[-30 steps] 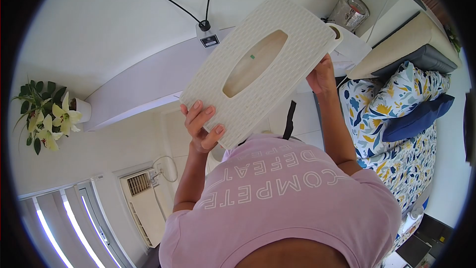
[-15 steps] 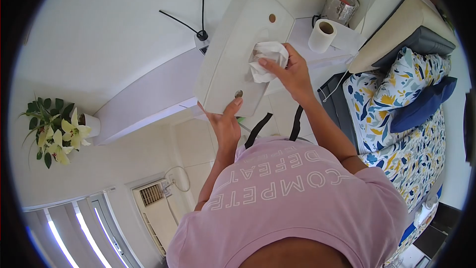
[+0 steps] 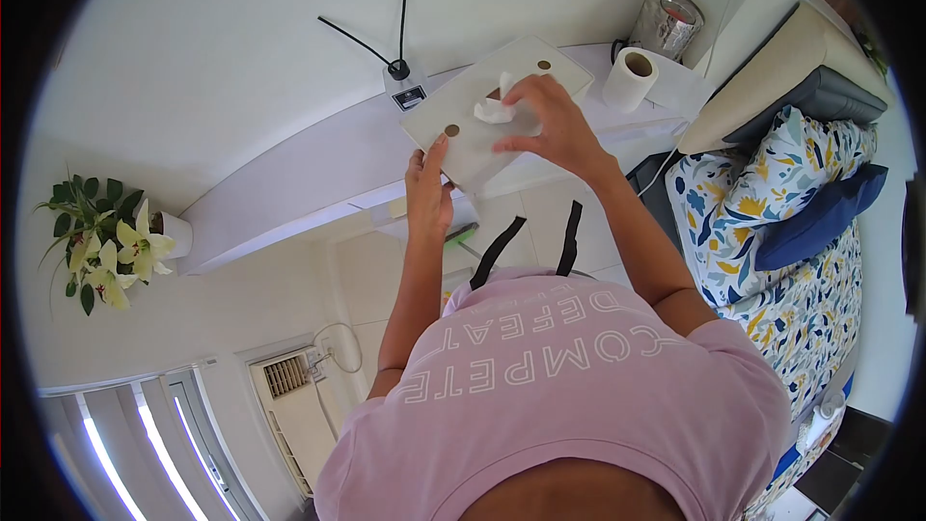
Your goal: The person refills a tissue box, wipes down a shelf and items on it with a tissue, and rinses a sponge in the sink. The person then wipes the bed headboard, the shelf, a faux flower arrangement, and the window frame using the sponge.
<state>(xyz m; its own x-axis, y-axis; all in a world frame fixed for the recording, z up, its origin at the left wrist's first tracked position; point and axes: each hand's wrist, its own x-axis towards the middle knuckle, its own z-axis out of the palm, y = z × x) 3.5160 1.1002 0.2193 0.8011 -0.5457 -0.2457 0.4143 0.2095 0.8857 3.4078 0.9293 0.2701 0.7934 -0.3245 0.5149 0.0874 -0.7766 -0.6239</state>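
Observation:
A white box with a round hole near each end is tilted over the shelf's front edge. My left hand grips its near left corner, thumb on the face by one hole and fingers around the edge. Crumpled white tissue sticks out of the middle of that face. Over it is my right hand, thumb and fingers spread apart, with fingertips beside the tissue. Whether they touch it is hard to tell.
Along the wall runs a white shelf with a reed diffuser, a paper roll and a silvery canister. A potted lily stands at the left. To the right is a bed with patterned bedding.
The box has turned from its patterned face with the oval opening to the holed face, then lowered toward the shelf. My right hand's fingers have spread from the tissue they were pinching.

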